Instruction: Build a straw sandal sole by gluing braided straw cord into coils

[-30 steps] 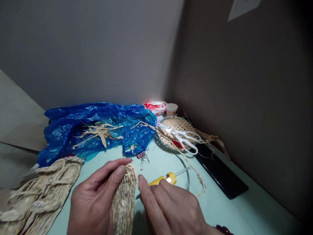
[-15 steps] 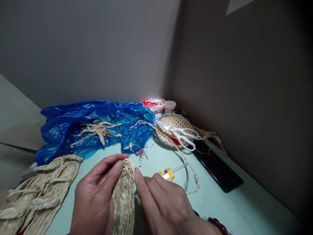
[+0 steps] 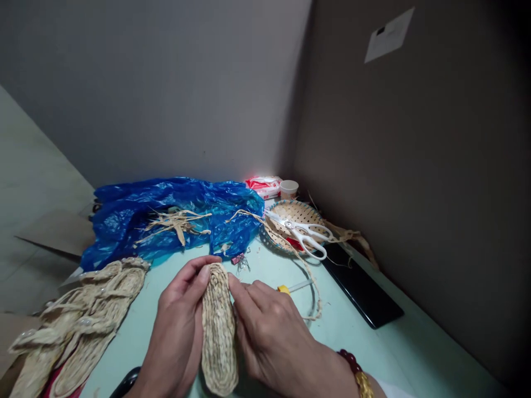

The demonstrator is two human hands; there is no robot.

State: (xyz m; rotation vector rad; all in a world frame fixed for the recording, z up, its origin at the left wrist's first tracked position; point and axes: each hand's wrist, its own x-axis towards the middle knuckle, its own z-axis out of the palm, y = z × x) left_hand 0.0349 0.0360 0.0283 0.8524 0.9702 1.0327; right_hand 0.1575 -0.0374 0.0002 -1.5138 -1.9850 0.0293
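Observation:
A long, oval woven straw sole (image 3: 219, 331) stands tilted in front of me, its braided rows running lengthwise. My left hand (image 3: 178, 315) grips its left edge, thumb near the rounded top. My right hand (image 3: 276, 331) is closed at the sole's right edge, with thumb and forefinger by the upper rim; its other fingers are partly hidden. A plaited straw cord (image 3: 314, 271) curves from the right hand's far side up to the basket. Just beyond the right knuckles is a yellow-handled tool (image 3: 284, 289) with a thin pale shaft, partly covered by the hand.
Woven straw sandals with beads (image 3: 95, 320) lie at left. Behind are a crumpled blue plastic bag (image 3: 182, 190) with straw scraps (image 3: 176, 224), a wipes pack (image 3: 265, 188), a cup (image 3: 289, 189), and white scissors (image 3: 305, 232) on a shallow basket (image 3: 307, 213). A black phone (image 3: 365, 290) lies right.
The view has shifted, showing more of the sole, including its lower end. Both hands keep their hold near its top. Less of the yellow tool shows behind my right hand.

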